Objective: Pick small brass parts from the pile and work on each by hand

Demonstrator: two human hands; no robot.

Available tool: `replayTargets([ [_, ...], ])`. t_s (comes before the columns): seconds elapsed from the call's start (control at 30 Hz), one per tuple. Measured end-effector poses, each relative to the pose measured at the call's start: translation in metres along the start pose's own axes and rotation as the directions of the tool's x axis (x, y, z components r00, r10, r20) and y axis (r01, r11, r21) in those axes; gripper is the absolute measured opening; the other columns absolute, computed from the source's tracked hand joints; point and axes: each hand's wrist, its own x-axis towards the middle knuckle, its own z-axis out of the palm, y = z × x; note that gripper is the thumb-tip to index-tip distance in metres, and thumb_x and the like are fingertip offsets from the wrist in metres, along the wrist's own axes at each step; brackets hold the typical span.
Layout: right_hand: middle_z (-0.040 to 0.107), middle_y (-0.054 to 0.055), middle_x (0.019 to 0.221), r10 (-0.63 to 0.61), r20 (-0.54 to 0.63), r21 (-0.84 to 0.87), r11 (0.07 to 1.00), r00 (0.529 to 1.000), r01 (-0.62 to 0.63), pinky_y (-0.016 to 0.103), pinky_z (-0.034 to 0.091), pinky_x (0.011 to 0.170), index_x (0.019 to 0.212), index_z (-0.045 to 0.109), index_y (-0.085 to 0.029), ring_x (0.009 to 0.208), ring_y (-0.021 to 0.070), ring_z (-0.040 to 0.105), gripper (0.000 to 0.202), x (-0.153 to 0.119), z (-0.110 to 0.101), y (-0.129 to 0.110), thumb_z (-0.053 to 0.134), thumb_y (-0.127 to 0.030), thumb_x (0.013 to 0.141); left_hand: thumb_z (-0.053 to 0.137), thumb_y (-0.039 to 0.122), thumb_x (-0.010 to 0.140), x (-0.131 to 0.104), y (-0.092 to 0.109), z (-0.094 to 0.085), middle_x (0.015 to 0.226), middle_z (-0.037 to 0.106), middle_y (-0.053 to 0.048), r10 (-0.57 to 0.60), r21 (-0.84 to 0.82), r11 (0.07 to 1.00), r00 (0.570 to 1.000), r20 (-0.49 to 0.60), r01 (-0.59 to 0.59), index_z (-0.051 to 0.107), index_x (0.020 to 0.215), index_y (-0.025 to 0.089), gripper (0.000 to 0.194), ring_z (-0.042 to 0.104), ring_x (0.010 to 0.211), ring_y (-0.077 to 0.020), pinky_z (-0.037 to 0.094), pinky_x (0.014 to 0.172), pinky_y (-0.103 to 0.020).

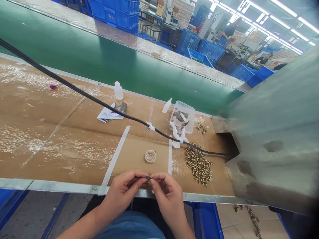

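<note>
Near the front edge of the cardboard-covered bench, my left hand point(127, 187) and my right hand point(165, 189) meet fingertip to fingertip. Pinched between them is a small dark and gold piece point(149, 178); its exact kind is too small to make out. Just beyond my fingers stands a small round clear cup point(150, 156) with a thin pale stick in it. To the right of my right hand lies a heap of small gold and dark pieces point(198, 165), similar in colour to the held one.
A black cable point(82, 94) crosses above the bench, tied with white strips. Behind are a plastic box point(189, 114) with cloth, two squeeze bottles point(118, 91), and a folded cloth point(121, 108). A green conveyor belt point(124, 63) runs beyond; a metal housing point(274, 139) stands right.
</note>
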Motion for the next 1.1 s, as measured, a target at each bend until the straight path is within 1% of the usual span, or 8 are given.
replayTargets([
  [0.17,0.069,0.005,0.085,0.019,0.001,0.001,1.000,1.000,-0.019,0.025,0.052,0.068,0.089,0.066,-0.019,0.077,0.0160,0.065,0.014,0.000,-0.001,0.001,0.058,-0.030,0.086,0.056,0.030,0.085,0.000,-0.001,0.000,0.093,0.072,-0.005,0.007,-0.006,1.000,1.000,0.000,-0.007,0.066,0.095,0.019,0.017,0.068,0.086,-0.0181,0.057,0.080,-0.030],
  [0.37,0.068,0.003,0.078,0.026,0.011,0.005,1.000,1.000,-0.026,0.024,0.050,0.064,0.085,0.065,-0.020,0.072,0.0147,0.063,0.012,0.002,-0.002,0.000,0.058,-0.030,0.085,0.054,0.026,0.087,0.000,0.004,-0.002,0.088,0.072,-0.003,0.101,0.082,0.991,0.995,-0.001,-0.101,0.067,0.093,0.021,0.015,0.067,0.082,-0.0154,0.055,0.077,-0.025],
  [0.47,0.067,0.002,0.078,0.015,0.015,-0.038,0.999,1.000,-0.015,0.023,0.049,0.064,0.085,0.065,-0.020,0.072,0.0144,0.062,0.011,0.002,-0.004,-0.002,0.058,-0.028,0.085,0.054,0.025,0.087,0.001,0.004,-0.002,0.088,0.071,-0.001,0.127,0.104,0.986,0.992,-0.002,-0.126,0.066,0.093,0.022,0.014,0.067,0.082,-0.0138,0.054,0.077,-0.023],
  [0.63,0.067,0.002,0.081,-0.011,0.026,-0.140,0.990,1.000,0.014,0.023,0.048,0.066,0.085,0.065,-0.021,0.075,0.0142,0.062,0.012,0.002,-0.007,-0.008,0.055,-0.027,0.086,0.053,0.023,0.088,0.001,0.003,-0.002,0.089,0.070,0.000,0.125,0.117,0.985,0.992,0.020,-0.127,0.065,0.094,0.024,0.013,0.065,0.084,-0.0125,0.052,0.078,-0.022],
  [0.77,0.066,0.001,0.081,-0.059,0.012,-0.243,0.968,0.998,0.060,0.022,0.048,0.066,0.085,0.064,-0.021,0.074,0.0132,0.062,0.011,0.001,-0.009,-0.010,0.054,-0.026,0.086,0.053,0.020,0.088,0.002,0.002,-0.003,0.091,0.069,0.001,0.183,0.152,0.971,0.983,0.020,-0.184,0.064,0.094,0.025,0.014,0.064,0.086,-0.0113,0.051,0.079,-0.020],
  [0.9,0.066,0.001,0.080,-0.094,0.016,-0.295,0.951,0.995,0.095,0.022,0.048,0.066,0.085,0.064,-0.021,0.074,0.0130,0.062,0.010,0.000,-0.010,-0.011,0.054,-0.025,0.086,0.053,0.019,0.088,0.002,0.002,-0.002,0.089,0.069,0.001,0.235,0.179,0.955,0.972,0.020,-0.235,0.064,0.092,0.024,0.013,0.064,0.085,-0.0118,0.051,0.078,-0.021],
  [1.1,0.066,0.001,0.077,-0.094,0.033,-0.348,0.932,0.995,0.099,0.023,0.047,0.065,0.083,0.064,-0.021,0.072,0.0135,0.062,0.011,-0.002,-0.013,-0.012,0.055,-0.026,0.086,0.053,0.019,0.088,0.001,0.000,-0.002,0.086,0.069,0.001,0.230,0.231,0.945,0.972,0.041,-0.233,0.063,0.091,0.023,0.012,0.065,0.081,-0.0115,0.051,0.075,-0.021],
])
